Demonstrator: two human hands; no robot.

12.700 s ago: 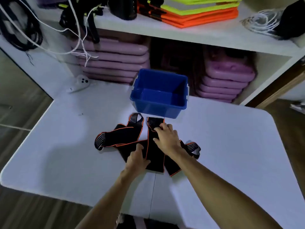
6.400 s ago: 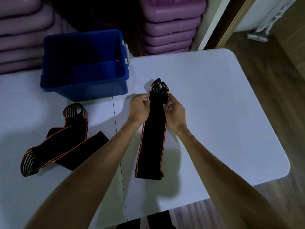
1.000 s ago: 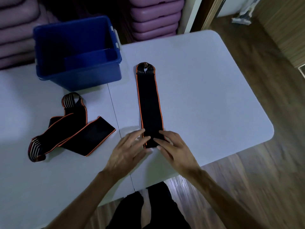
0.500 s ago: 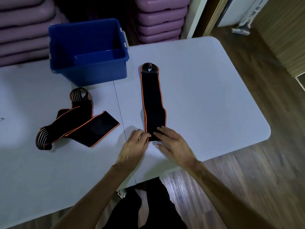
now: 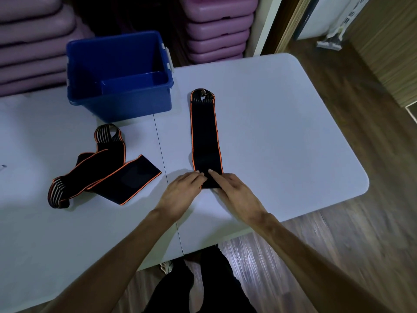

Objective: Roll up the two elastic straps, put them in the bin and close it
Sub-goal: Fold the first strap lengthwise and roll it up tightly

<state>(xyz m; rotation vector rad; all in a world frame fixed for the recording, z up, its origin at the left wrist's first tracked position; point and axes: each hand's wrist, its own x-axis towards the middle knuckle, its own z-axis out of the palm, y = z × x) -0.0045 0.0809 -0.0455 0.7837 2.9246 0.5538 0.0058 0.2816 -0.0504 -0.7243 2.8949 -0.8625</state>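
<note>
Both hands work the near end of the straight strap [image 5: 205, 136]: the left hand [image 5: 180, 195] has its fingers curled over the strap's near left corner, and the right hand [image 5: 237, 195] lays its fingers across the near right edge, index finger stretched onto the black fabric, pinching the end between them. They sit on a white folding table [image 5: 282, 132] with a seam running down its middle, above a dark wood-plank floor [image 5: 372, 233]; stacked purple mats [image 5: 214, 30] fill the shelving behind. The straight strap is black with orange edging and a striped loop at its far end, lying flat and pointing away from the person, just right of the seam. The second strap [image 5: 97, 170], same colours, lies loosely folded over itself left of the seam, well apart from both hands. The open blue bin [image 5: 117, 105] stands at the table's far side, near the far ends of both straps.
</note>
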